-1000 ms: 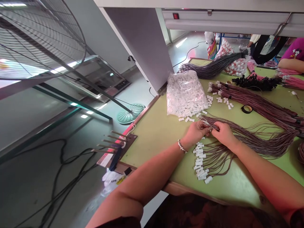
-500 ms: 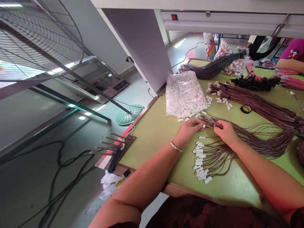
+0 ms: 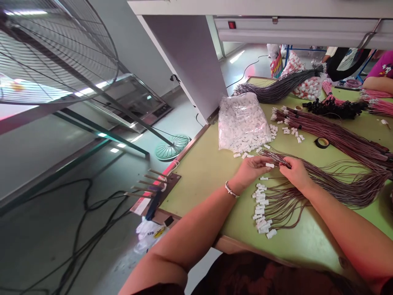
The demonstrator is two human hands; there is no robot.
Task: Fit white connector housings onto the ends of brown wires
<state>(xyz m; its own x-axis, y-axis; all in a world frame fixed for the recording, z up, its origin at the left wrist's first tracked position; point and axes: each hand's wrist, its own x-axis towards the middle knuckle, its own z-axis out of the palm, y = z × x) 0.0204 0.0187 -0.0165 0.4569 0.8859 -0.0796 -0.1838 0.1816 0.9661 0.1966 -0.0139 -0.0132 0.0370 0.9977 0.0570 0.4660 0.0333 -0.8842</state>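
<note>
Okay, so both hands are close together over a pale green tabletop (image 3: 196, 176), well apart from its left edge. The left hand (image 3: 253, 169), with a thin white bracelet (image 3: 231, 189) on its wrist, has thumb and fingers pinched on a small white plastic connector (image 3: 269, 165), which sits right at the fingertips, in the gap between the two hands. The right hand (image 3: 296, 174) has its fingers closed on the loose bundle of thin brown wires (image 3: 346, 184), near the silvery tips; the rest of that bundle trails off to the right across the table. It's pretty tiny from up here, so I can't really tell if a wire is seated in that connector.

Just below the hands there's an uneven column of white connectors with brown wires attached (image 3: 260, 209), their wires fanning in under the right forearm. Past the left hand sits a clear plastic bag stuffed with white connectors (image 3: 242, 119), with a few loose white pieces (image 3: 299, 139) scattered off to its right. Near those is a black tape roll (image 3: 321, 146) lying flat, next to a thick reddish-brown wire bundle (image 3: 337, 137). Farther back you've got a dark grey wire bundle (image 3: 276, 88), a pile of black parts (image 3: 337, 108), and another person's bright purple sleeve (image 3: 382, 67) at the right edge.
</note>
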